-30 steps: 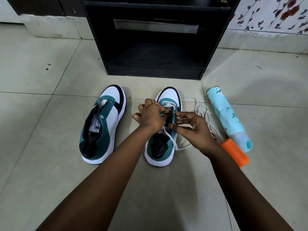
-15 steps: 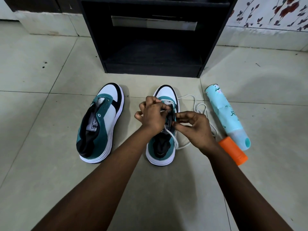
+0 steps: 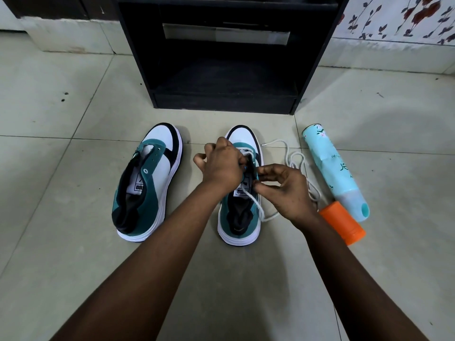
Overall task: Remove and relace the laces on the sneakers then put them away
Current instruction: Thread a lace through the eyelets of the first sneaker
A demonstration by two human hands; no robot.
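Two teal, white and black sneakers stand on the tiled floor, toes pointing away from me. The left sneaker has bare eyelets and no lace. The right sneaker carries a white lace through its front eyelets; the loose rest of the lace trails over the floor to its right. My left hand grips the sneaker's upper at the eyelets, fingers curled. My right hand pinches the lace beside the tongue. The eyelets under both hands are hidden.
A black open cabinet stands just beyond the sneakers. A light blue spray can with an orange cap lies on the floor right of the right sneaker. A floral wall covering is at the upper right.
My right hand has shifted slightly toward the tongue while holding the lace. My left hand stays on the eyelets. The sneakers have not moved.
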